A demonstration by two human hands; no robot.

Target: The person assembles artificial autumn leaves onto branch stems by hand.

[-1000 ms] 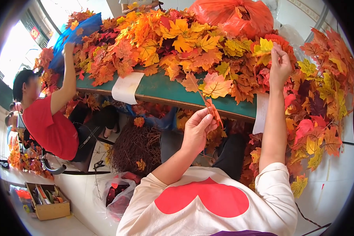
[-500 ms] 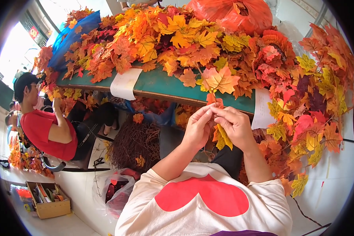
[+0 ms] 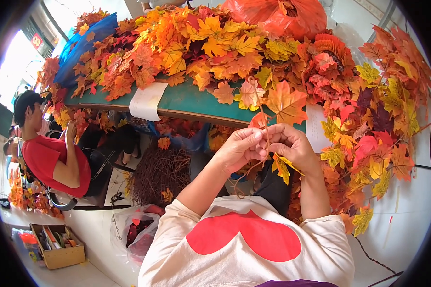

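Observation:
Between my hands is an artificial maple branch (image 3: 267, 135), a thin brown stem with a curled upper tip. Its lower end bends in a loop towards my shirt. My left hand (image 3: 239, 149) pinches the stem from the left. Thumb and fingers of my right hand (image 3: 292, 143) are closed on it from the other side. A large orange leaf (image 3: 286, 104) stands up above my right hand, and a smaller orange-red leaf (image 3: 259, 120) sits just above my left fingertips. Yellow leaves (image 3: 283, 168) hang under my right hand.
A green table (image 3: 191, 101) bears a heap of artificial maple leaves (image 3: 177, 50), with an orange bag (image 3: 282, 16) behind. More leafy branches (image 3: 383, 138) hang at the right. Brown stems (image 3: 160, 170) are bundled below the table. A seated person (image 3: 57, 158) works at the left.
The branch has turned between my fingers, so the large leaf now leans right and the looped lower stem shows. My hands stay close together, the left slightly lower.

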